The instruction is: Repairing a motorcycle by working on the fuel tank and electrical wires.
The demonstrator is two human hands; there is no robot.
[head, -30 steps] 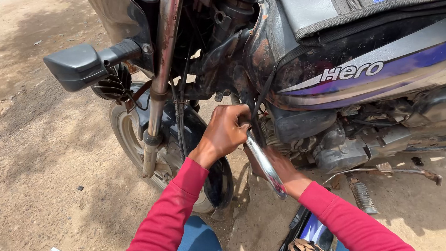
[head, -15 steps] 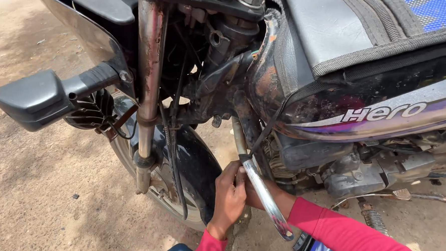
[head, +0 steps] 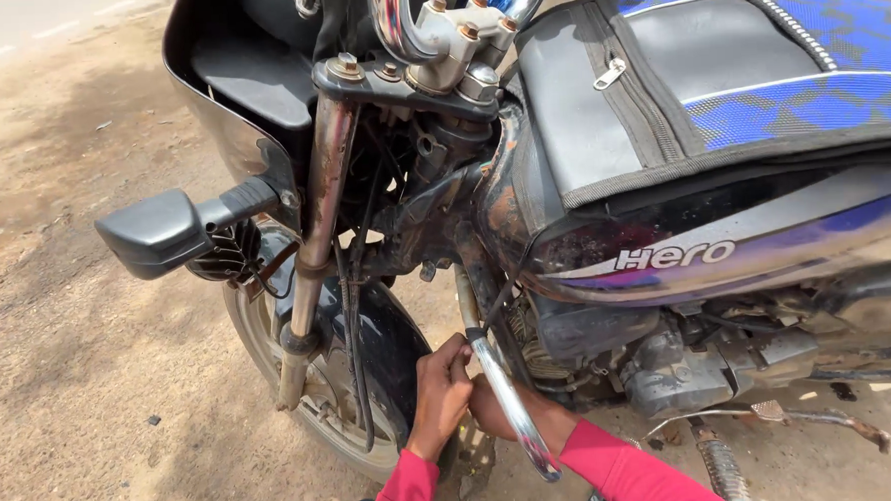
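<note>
Chrome guard bar (head: 507, 398) runs down in front of the engine, low on the motorcycle frame (head: 487, 279), upper end meeting the rusty down tube, lower end free near the ground. Both hands sit on it, about midway. Left hand (head: 442, 391) is curled tight at the bar's left side, fingers closed around it or a small fitting there; cannot tell if a tool or bolt is inside the fist. Right hand (head: 492, 409) is mostly hidden behind the bar, only part of the back and wrist show, so how far it is open cannot be told; it looks pressed against the bar from the rear. Red sleeves (head: 615, 469) come up from the bottom edge.

Progress, as a judgement: bar looks seated against the frame at top, lower end hangs unsupported, so the fixing at the hands seems in progress, not finished. No loose bolts or tools visible on the ground by the hands.

Around: front wheel (head: 323, 416) with black mudguard just left of the hands, rusty fork leg (head: 315, 246) above it, black indicator (head: 154, 233) sticking out left. Engine (head: 671, 361) right of the bar, dirty. Fuel tank (head: 705, 239) with blue-black padded cover above. Foot peg (head: 720, 464) lower right. Sandy dirt ground (head: 81, 397) all round.
</note>
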